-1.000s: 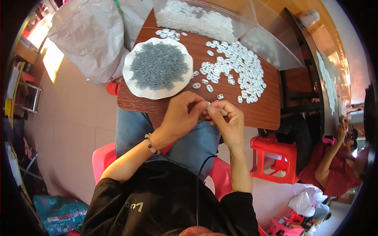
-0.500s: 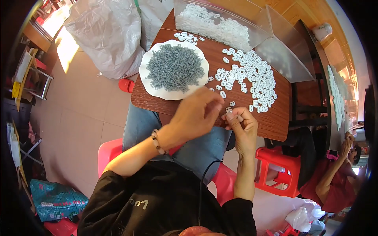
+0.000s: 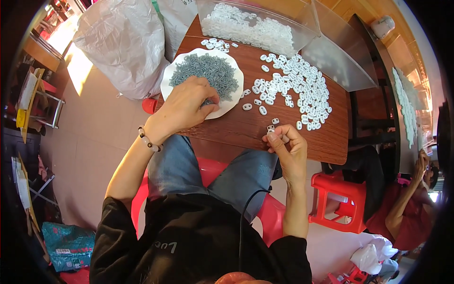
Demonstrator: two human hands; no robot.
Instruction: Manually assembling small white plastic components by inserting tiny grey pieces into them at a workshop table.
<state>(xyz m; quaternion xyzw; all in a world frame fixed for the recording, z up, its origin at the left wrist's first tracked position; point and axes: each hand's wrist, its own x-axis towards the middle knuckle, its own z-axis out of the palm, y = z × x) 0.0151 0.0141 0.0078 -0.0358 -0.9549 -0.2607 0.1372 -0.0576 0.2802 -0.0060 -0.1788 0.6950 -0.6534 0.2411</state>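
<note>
My left hand [image 3: 187,105], fingers curled, reaches over the right front of a white wavy-rimmed plate [image 3: 168,89]. Its fingertips dip into a heap of small grey cylindrical pieces [image 3: 201,68], and what they pinch is hidden. Close to the table's front edge, my right hand [image 3: 292,149] is closed, thumb against fingers, on a small white oval piece with two holes [image 3: 270,129]. One more such piece [image 3: 275,121] lies just beyond its fingertips. Many others form a loose white spread [image 3: 307,90] on the brown table [image 3: 227,132].
A clear bin [image 3: 250,28] of white pieces stands at the back, beside a translucent panel [image 3: 338,61]. Bulky white sacks [image 3: 125,47] are left of the table. A red stool [image 3: 338,201] stands at right, near another person in a dark red top [image 3: 402,217].
My left hand has moved left, away from my right hand and onto the plate's grey heap. My right hand keeps its pinch on the white piece near the table edge.
</note>
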